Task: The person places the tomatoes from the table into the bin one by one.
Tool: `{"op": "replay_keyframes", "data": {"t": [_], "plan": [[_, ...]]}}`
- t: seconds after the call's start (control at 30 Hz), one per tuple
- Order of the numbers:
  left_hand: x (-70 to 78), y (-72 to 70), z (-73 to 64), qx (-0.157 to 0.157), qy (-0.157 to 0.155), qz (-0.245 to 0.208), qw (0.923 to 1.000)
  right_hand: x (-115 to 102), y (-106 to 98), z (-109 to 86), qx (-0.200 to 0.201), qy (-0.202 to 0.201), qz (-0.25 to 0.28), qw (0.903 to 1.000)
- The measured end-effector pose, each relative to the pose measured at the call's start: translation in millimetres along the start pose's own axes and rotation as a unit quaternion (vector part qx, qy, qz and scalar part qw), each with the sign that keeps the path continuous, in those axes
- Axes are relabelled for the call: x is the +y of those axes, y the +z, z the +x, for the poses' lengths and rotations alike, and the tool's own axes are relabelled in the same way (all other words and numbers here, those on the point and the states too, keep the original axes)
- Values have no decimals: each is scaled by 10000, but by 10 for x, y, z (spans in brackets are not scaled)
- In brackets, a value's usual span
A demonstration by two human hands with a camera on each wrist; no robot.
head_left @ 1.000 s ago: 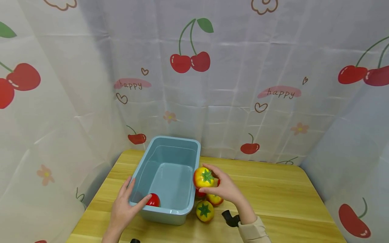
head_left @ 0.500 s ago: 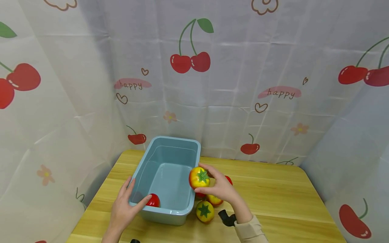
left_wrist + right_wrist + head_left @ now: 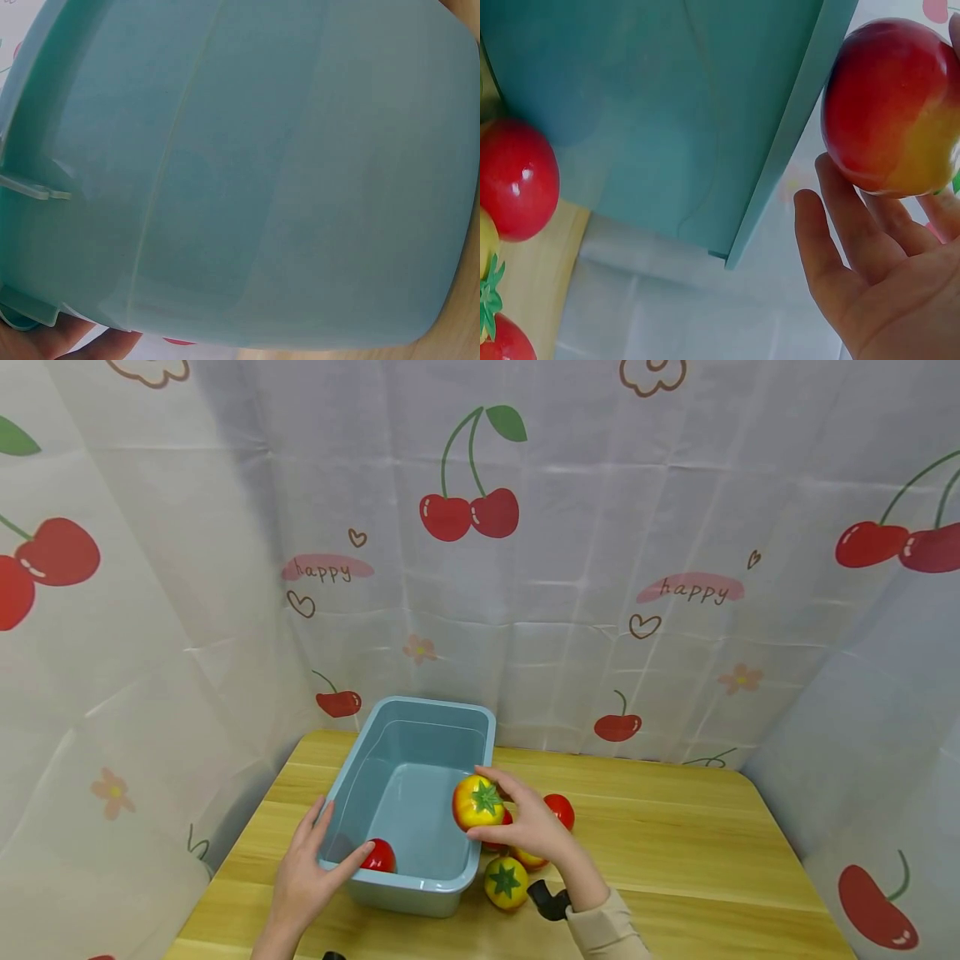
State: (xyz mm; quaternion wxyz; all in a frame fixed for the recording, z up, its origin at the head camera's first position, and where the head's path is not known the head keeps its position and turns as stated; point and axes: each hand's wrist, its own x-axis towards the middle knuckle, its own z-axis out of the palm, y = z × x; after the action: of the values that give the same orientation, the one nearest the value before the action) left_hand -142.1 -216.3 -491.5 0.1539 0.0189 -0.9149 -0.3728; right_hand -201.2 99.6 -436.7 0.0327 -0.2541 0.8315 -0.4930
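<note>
In the head view my right hand pinches a yellow-and-red tomato with a green star-shaped calyx, over the right rim of a blue plastic basin. From the right wrist view this tomato hangs above the basin wall, with the fingers spread beneath it. My left hand holds the basin's near left corner, thumb across the near rim and fingers along the left side. Fingers also show past the basin's edge in the left wrist view. Inside the basin lies a red tomato, near the thumb tip.
Right of the basin, more tomatoes sit on the wooden table: a yellow-green one, a red one, and others partly hidden by my right hand. A cherry-printed curtain surrounds the table.
My right hand has carried the yellow-and-red tomato leftward, from beside the basin to over its right rim. A red tomato behind the hand has come into view. The left hand stays put.
</note>
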Motion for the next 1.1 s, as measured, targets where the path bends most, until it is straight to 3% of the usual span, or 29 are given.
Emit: {"op": "replay_keyframes", "data": {"t": [0.67, 1.1], "plan": [[-5, -2, -2, -89, -156, 48, 9998, 78, 75, 2, -65, -56, -56, 9999], [-1, 5, 3, -54, -116, 22, 9999, 145, 25, -107, 240, -40, 292, 9993]]}}
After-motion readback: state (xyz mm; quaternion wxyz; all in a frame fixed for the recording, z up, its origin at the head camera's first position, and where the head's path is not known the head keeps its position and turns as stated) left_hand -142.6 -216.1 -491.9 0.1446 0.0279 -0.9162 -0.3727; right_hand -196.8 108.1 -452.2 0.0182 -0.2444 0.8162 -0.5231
